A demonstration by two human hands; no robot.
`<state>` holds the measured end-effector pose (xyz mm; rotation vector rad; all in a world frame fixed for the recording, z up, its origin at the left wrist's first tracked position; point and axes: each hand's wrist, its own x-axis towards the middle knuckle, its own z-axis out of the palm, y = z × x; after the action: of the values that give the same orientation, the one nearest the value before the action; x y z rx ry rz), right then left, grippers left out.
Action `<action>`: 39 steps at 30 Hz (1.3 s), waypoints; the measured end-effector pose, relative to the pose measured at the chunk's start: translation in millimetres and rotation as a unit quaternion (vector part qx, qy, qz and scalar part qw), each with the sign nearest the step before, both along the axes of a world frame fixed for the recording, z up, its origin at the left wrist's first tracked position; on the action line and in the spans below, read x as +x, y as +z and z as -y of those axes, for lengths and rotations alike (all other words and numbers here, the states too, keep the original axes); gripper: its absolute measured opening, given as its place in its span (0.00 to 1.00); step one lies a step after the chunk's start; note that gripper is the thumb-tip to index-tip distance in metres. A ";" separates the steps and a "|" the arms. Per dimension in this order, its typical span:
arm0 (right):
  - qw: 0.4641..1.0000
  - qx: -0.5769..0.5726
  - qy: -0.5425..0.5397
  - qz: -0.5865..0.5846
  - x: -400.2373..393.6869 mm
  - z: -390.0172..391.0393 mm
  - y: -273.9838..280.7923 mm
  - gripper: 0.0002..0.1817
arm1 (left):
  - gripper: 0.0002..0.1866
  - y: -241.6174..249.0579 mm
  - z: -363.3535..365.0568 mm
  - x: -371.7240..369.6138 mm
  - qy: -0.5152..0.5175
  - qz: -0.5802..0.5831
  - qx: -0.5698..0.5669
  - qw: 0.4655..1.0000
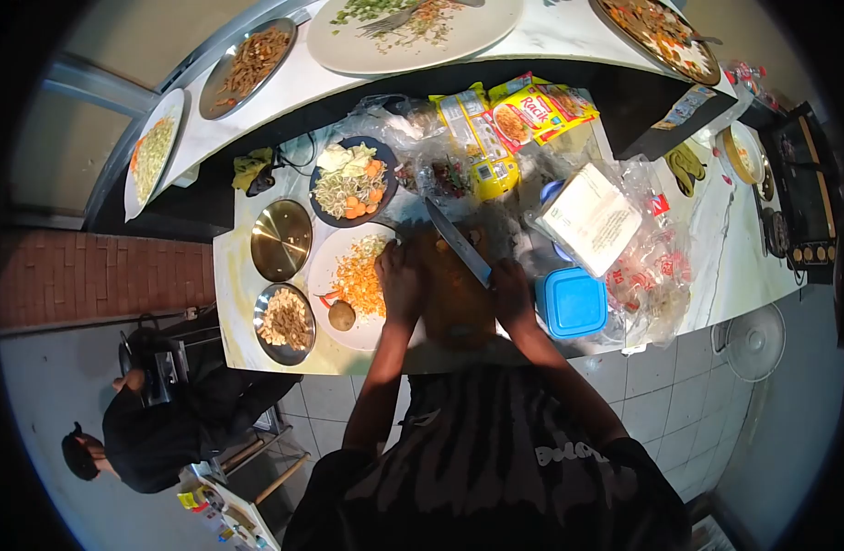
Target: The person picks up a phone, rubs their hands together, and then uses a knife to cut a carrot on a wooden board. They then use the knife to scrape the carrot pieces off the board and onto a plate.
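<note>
My right hand (pixel 511 292) is wrapped round the handle of a large kitchen knife (pixel 459 243), its blade pointing away and to the left over a dark brown cutting board (pixel 459 308). A few small bits lie on the board. At its left side my left hand (pixel 401 283) has its fingers curled, close to the rim of a white plate (pixel 326 262); anything inside them is hidden. That plate carries chopped orange and pale vegetables (pixel 360 275), a red chilli (pixel 326 300) and a round brown item (pixel 342 316).
Beyond are a dark plate of vegetables (pixel 353 184) and yellow seasoning packets (pixel 541 115). A blue-lidded box (pixel 573 303), a white block (pixel 592 220) and plastic bags lie right. Bowls (pixel 281 241) stand left. Dishes line a raised shelf (pixel 551 41). Another person (pixel 165 432) works at left.
</note>
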<state>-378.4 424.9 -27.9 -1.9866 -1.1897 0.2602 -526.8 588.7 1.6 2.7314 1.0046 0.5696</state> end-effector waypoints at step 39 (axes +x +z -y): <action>0.974 -0.208 0.003 0.087 -4.6 -3.0 39.4 0.16 | 0.34 0.3 28.0 -3.4 -0.227 0.020 -0.083 0.970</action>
<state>-383.1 428.0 11.4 -2.4099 -1.3335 0.3703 -530.3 560.7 1.9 2.6548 0.3699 0.4350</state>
